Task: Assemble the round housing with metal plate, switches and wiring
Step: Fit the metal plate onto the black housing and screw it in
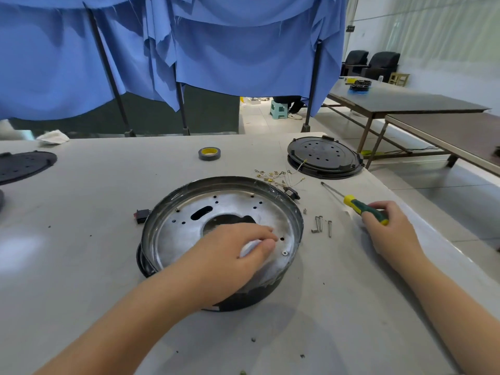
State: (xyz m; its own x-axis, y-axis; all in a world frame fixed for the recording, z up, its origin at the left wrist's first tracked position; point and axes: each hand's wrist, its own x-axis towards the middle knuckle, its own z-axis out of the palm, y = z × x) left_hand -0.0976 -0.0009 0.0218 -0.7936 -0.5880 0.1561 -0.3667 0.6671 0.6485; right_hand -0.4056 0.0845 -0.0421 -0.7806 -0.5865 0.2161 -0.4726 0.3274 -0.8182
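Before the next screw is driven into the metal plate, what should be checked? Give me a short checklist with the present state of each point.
1. Metal plate seated inside the round housing: ok.
2. Left hand steadies the plate: ok.
3. Right hand on the screwdriver: ok, it lies on the table, not lifted.
4. Loose screws beside the housing: ok.
5. One screw already in the plate: ok; tightness cannot tell.
6. Wiring routed inside: not ok, it lies outside.

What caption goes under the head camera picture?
Left hand rests on the metal plate in the round housing; right hand grips a screwdriver.
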